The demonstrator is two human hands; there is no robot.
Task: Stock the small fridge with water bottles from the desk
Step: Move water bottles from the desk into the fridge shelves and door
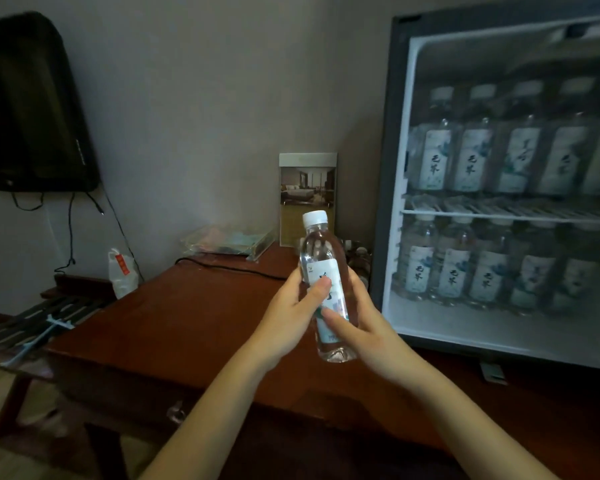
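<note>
Currently 1 clear water bottle [317,247] with a white cap is held nearly upright above the wooden desk [187,323], just left of the small fridge [388,168]. The left hand [291,313] curls round its label from the left, and the right hand [364,327] clasps its lower body from the right, thumb across the label. Inside the fridge, labelled bottles stand in 2 rows, an upper row [471,161] on the wire shelf [499,211] and a lower row [451,271] on the floor, while more bottles [357,259] sit blurred on the desk beside a leaflet stand [307,188].
</note>
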